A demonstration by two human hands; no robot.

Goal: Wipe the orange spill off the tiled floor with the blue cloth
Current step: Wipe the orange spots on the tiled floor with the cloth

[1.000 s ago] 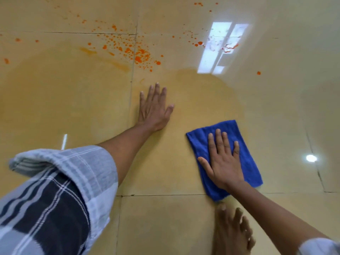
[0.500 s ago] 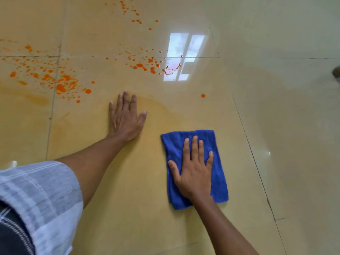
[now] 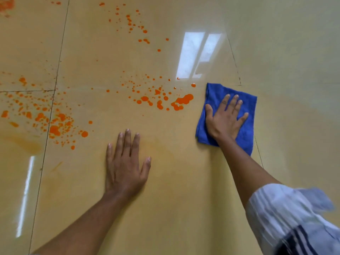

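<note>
Right sleeve (image 3: 292,223) blurred, pale with dark stripes, cut off by the lower right corner; both forearms run out of frame at the bottom. Lower edge of the blue cloth (image 3: 244,133) partly hidden behind the right wrist. Orange spill (image 3: 181,101) reaches past the left and top edges, so its full extent cannot be told. Against half a second ago: cloth and right hand (image 3: 223,120) now sit further up the floor, just right of the largest orange blot, where before they lay beside the left hand (image 3: 125,170) and well short of the drops; the left hand now lies nearer than the cloth. Right hand flat on the cloth, fingers straight and spread, pressing, not gripping. Left hand flat on the tiled floor (image 3: 184,208), fingers straight, thumb out, holding nothing. Cloth is nubbly terry, folded to a rough rectangle, edges rumpled. Tiles glossy cream, thin dark grout lines, window glare (image 3: 195,56) mirrored. Spill is round beads and merged blots; a faint orange smear film lies near the left hand.
</note>
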